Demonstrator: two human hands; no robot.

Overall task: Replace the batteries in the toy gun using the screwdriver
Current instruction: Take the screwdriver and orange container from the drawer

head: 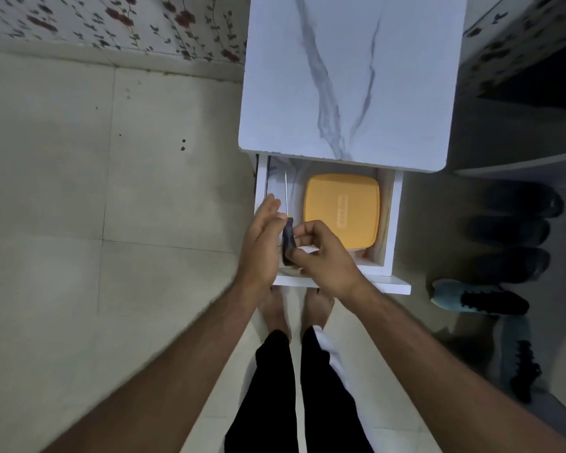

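Viewpoint: head camera, looking straight down over an open drawer [391, 223] pulled out from under a marble-patterned bench [343, 76].

Right hand [324, 253]: forearm enters from 5 o'clock and the wrist is bent inward. The fingers are curled, and the thumb and fingertips pinch the dark handle of the screwdriver [288, 238]. Grip state: closed on the screwdriver handle.

Left hand [262, 240]: forearm enters from 7 o'clock. The palm is turned toward the right hand, fingers straight and together, pointing toward 12 o'clock. Its palm side lies against or just beside the handle; contact cannot be confirmed. Grip state: open, holding nothing.

Screwdriver: held above the left part of the drawer, roughly upright in the frame. A yellow collar sits at the top of the handle, and the thin metal shaft points toward 12 o'clock, its tip near the drawer's back left corner.

Drawer contents: a yellow-lidded container [342, 210] at 3 o'clock of the screwdriver, apart from it.

Surroundings: the person's bare feet [294, 308] stand on the tiled floor [79, 191] directly at 6 o'clock of the drawer front. Several shoes [481, 297] lie on the floor at 3 to 4 o'clock of the drawer. Floral wallpaper [111, 21] at 11 o'clock.
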